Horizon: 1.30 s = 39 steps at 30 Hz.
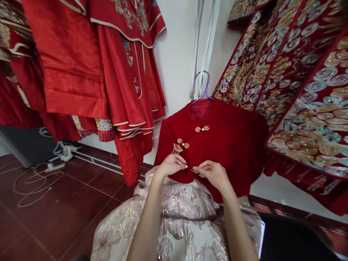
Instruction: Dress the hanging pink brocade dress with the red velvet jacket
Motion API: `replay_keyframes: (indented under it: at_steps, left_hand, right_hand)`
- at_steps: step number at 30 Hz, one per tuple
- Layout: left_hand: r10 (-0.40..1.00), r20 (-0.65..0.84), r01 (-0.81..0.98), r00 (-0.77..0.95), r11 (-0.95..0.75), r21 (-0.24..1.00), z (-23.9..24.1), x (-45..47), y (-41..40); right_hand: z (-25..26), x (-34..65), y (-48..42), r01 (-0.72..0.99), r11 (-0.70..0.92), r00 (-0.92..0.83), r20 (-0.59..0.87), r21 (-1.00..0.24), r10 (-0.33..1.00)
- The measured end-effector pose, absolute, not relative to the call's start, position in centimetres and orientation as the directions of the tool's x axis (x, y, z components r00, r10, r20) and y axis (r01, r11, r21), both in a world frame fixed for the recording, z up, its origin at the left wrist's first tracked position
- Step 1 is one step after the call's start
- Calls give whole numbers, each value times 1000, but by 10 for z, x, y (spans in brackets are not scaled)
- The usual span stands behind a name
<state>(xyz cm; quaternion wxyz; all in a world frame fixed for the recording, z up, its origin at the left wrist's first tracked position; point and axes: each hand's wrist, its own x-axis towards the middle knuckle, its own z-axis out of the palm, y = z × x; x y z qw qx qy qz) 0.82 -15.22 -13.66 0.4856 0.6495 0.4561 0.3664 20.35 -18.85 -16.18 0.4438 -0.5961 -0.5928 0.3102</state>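
A short dark red jacket (pixel 231 141) hangs on a lilac hanger (pixel 202 87) over a pale floral brocade skirt (pixel 179 221). The jacket has pearl clasps (pixel 202 128) down its front and a small red tassel ornament (pixel 177 148). My left hand (pixel 170 165) pinches a pearl button at the jacket's lower front edge. My right hand (pixel 213 174) pinches the matching loop side, a few centimetres to the right. Both hands are closed on the fastening at the hem.
Red satin garments (pixel 108 65) hang at the left against a white wall. Heavily embroidered red and gold robes (pixel 296 79) hang at the right. White cables (pixel 35 179) and a power strip (pixel 54 166) lie on the dark red tiled floor at the left.
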Motion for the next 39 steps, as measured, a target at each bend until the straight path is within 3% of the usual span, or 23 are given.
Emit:
replay_keyframes:
  at_steps: [3,6,13,22,29,39]
  left_hand:
    - [925,13,141,379,-71,988,-127,13,-158]
    - [917,7,91,398,-47,995,-124,16,-159]
    - [934,64,74,350,-95,993,-126,21,-158]
    - [948,116,132,295,-161,978,-132,27,-157]
    - [963,170,218,210,-216,952,-144,33,-150]
    - [954,205,301,219,-266,916,-154,31,-143]
  right_hand:
    - [-156,207,-193,349,96,97,138,-932,986]
    - [-150,209,-199,292,169,133,215,-941,968]
    - [-141,198,-206,314,260,194,330,-913,924]
    - [-145,188,-200,455,260,252,403,-851,880]
    - [-149,186,-196,473,286,191,414,-833,890]
    - [-159,185,-187,446,328,184,444,-833,877]
